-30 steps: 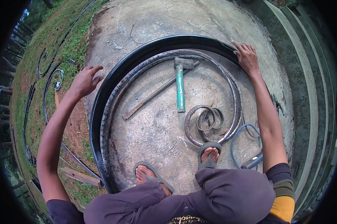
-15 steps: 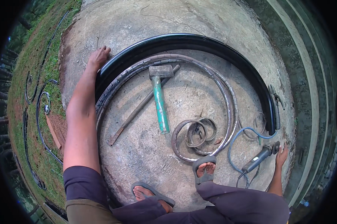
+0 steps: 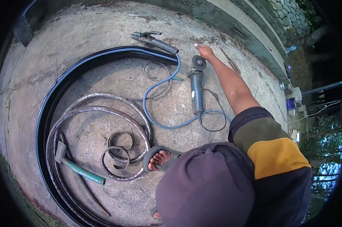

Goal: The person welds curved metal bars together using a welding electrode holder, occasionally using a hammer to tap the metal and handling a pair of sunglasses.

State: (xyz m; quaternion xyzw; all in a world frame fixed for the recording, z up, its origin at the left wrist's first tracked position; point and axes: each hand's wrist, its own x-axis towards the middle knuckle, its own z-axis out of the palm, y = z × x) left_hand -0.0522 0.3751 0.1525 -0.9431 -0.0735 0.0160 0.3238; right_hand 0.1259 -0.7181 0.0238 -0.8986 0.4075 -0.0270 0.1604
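Rough grey concrete ground (image 3: 114, 79) carries a long blue-grey, metal-headed angle grinder (image 3: 196, 90), and just beside its round dark disc (image 3: 199, 62) is the right hand (image 3: 204, 51), partly curled, whether gripping anything I cannot tell.

From your head, the wide fisheye looks steeply down past your near, dark-purple-trousered knee (image 3: 205, 189) onto rough grey concrete ground (image 3: 174, 106).

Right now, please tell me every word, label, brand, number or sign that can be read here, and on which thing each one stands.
None can be read.
Angle grinder: a pale patch, perhaps a label, too small to read.
Green-handled hammer: no lettering visible.
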